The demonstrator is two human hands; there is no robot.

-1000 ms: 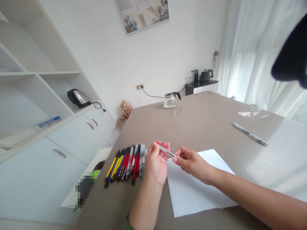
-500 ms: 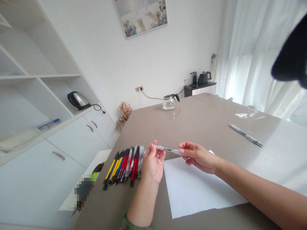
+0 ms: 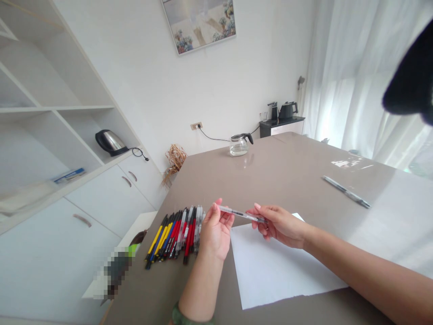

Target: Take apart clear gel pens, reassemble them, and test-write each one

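Paper (image 3: pixel 284 271) is closest, flat on the table (image 3: pixel 270 169), roughly 5 o'clock from the pen (image 3: pixel 241 214) (all clock spots go from there). Left hand (image 3: pixel 218 232) is pinching that pen's one end, thumb against fingers, up above the table. Right hand (image 3: pixel 275 223) has fingers touching the other end; honestly can't tell if they're gripping. Bunch of pens (image 3: pixel 174 235) at 8ish, just beside the left hand. Loose pen (image 3: pixel 347 192), between 2 and 3. Way back: jug (image 3: pixel 238 146) at 12, dark kettle (image 3: pixel 287 110) around 1.
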